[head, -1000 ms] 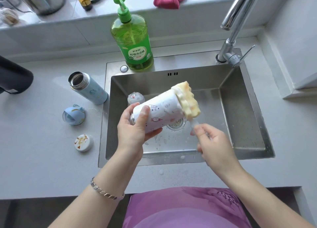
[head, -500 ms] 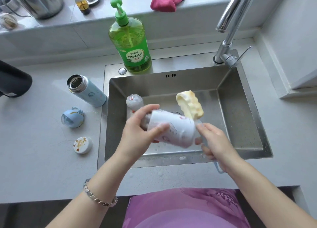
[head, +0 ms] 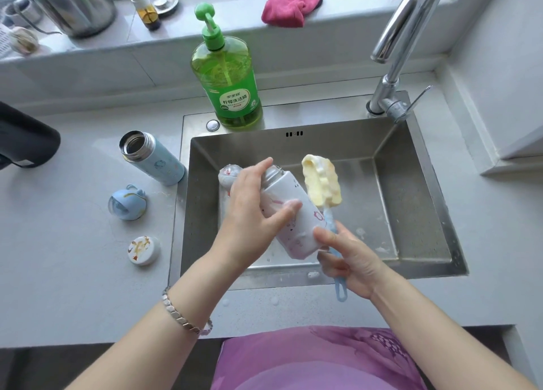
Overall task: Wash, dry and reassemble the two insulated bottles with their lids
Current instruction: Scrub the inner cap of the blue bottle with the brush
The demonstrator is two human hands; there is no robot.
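Now the left hand is gripping the white bottle over the sink, thumb and fingers wrapped around its upper body. The bottle is lying tilted, its bare metal mouth pointing far-left and its base toward the near edge. The right hand is holding the blue handle of the sponge brush, fingers curled around it, just beside the bottle's base. The yellow foam head is standing up along the bottle's right side — whether it is touching the wall I cannot tell. A grey-white lid is lying in the sink, partly hidden behind the left hand.

Left of the sink, on the worktop, the blue bottle is lying on its side with its mouth open, pointing far-left. Nearer, the blue lid and a small white cap are sitting apart from each other. A green soap dispenser is standing at the sink's far edge, and a pink cloth is lying on the ledge behind it.
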